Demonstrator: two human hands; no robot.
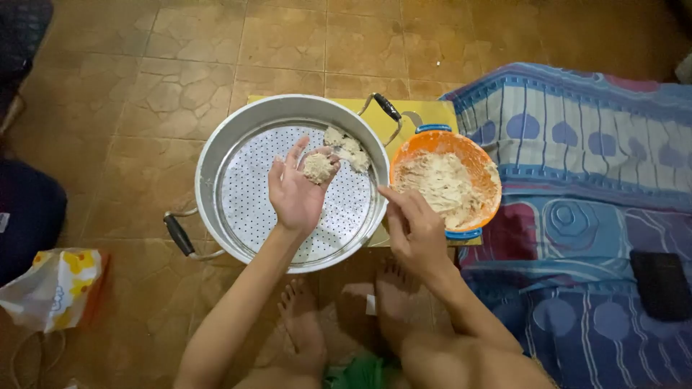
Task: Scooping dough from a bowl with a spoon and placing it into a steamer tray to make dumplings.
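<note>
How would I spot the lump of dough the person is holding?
Find the big round metal steamer pan on the tiled floor. Above its perforated tray, the left hand lies palm up, cradling the dough ball, unlike the pieces lying on the tray.

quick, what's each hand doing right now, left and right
Left hand: open, palm up, a dough ball resting on its fingers, above the steamer pot.
Right hand: holds nothing, fingers loosely curled beside the orange bowl.
</note>
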